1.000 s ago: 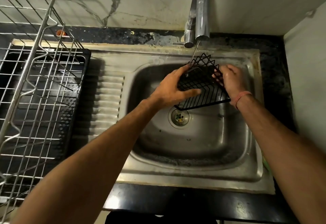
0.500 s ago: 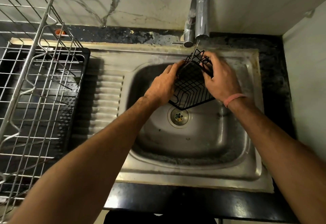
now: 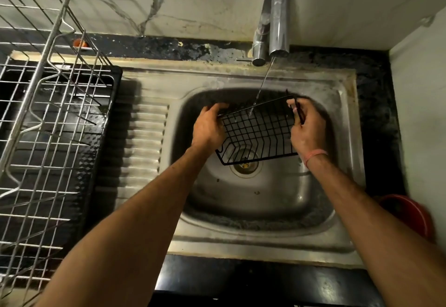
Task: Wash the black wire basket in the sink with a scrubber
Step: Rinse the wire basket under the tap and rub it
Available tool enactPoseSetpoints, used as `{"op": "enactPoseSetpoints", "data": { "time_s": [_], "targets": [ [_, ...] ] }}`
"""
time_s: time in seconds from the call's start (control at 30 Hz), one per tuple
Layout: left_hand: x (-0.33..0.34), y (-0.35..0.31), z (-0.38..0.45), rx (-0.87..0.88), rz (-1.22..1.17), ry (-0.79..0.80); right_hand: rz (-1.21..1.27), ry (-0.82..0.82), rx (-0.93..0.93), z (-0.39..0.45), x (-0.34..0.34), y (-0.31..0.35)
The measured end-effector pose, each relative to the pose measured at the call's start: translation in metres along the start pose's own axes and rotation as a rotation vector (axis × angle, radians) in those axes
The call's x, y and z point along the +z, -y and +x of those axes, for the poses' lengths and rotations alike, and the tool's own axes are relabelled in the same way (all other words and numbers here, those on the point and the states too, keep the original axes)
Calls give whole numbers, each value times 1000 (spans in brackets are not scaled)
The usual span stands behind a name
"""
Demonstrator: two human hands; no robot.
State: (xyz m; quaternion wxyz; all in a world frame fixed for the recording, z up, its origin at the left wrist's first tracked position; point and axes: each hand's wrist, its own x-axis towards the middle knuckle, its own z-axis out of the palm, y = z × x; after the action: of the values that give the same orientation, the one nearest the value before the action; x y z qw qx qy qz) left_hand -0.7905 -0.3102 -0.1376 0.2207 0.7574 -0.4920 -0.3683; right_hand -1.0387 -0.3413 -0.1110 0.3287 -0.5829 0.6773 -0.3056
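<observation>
Black wire basket (image 3: 257, 132) is held over the sink (image 3: 337, 82) bowl, above the drain (image 3: 245, 168), w/ its L end gripped by left hand (image 3: 208, 128) & R end pinched by right hand (image 3: 305, 130). Thin stream from tap (image 3: 275, 14) lands on its upper rim.

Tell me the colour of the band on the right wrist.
Pinkish-orange wristband, seen in the head view, the only one.
</observation>
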Motion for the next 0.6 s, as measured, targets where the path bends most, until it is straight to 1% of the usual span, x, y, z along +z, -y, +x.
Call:
{"op": "enactPoseSetpoints", "data": {
  "time_s": [0.1, 0.17, 0.2, 0.3, 0.43, 0.5, 0.6],
  "targets": [
    [1, 6, 1, -213, -278, -95, 64, -47, 154, -1, 7, -12],
    [3, 8, 2, -304, -383, -146, 102, -73, 268, -2, 11, -23],
    [5, 9, 2, -323, -410, -133, 120, -92, 328, -2, 13, -29],
    [12, 11, 0, -306, -457, -83, 134, -132, 487, -2, 18, -42],
    [16, 12, -2, -326, -528, 11, 200, -127, 636, -1, 23, -52],
    [16, 13, -2, -351, -548, 29, 214, -86, 665, -1, 22, -54],
    [14, 17, -1, -363, -543, 18, 194, 42, 671, 3, 21, -56]
  ]
}}
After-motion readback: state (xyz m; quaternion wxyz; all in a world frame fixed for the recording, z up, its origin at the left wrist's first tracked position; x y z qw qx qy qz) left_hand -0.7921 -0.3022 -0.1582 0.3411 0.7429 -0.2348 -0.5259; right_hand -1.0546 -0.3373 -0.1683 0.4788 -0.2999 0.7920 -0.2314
